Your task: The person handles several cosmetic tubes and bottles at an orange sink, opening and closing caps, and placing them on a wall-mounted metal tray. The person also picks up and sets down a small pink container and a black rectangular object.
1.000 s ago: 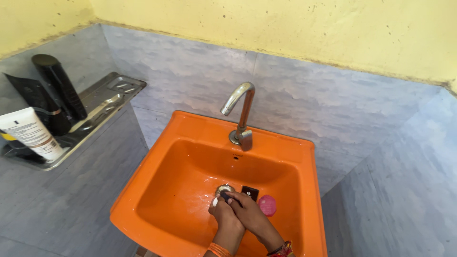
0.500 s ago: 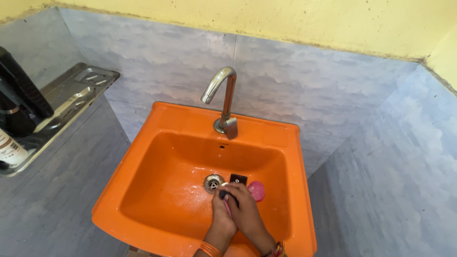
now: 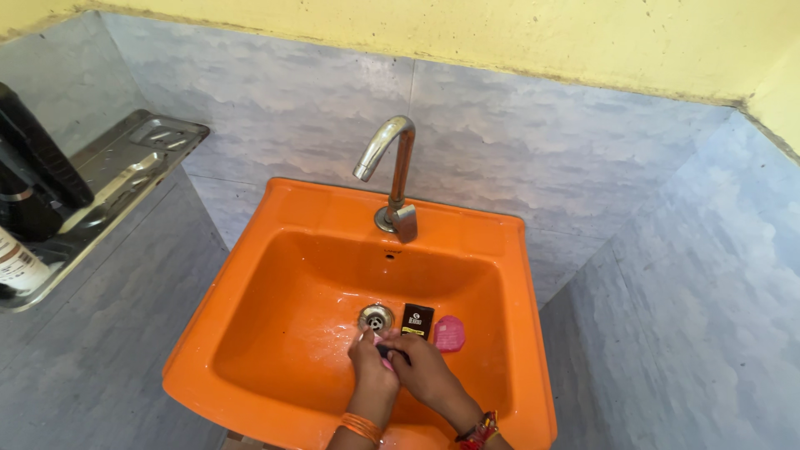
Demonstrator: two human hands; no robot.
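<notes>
Both hands meet low in the orange sink (image 3: 250,275), just near of the drain (image 3: 376,317). The left hand (image 3: 371,367) curls shut around a small pink thing (image 3: 384,341), only partly visible; the right hand (image 3: 425,367) pinches a small dark object (image 3: 385,352) against it, fingertips pointing left. A black sachet (image 3: 417,320) and pink soap (image 3: 448,333) lie just beyond the right hand.

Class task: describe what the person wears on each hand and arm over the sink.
Both forearms are bare, with no sleeves and no gloves. The left hand has stacked orange bangles at the wrist. The right hand has a red, multicoloured bracelet at the wrist. Rings cannot be made out.
</notes>
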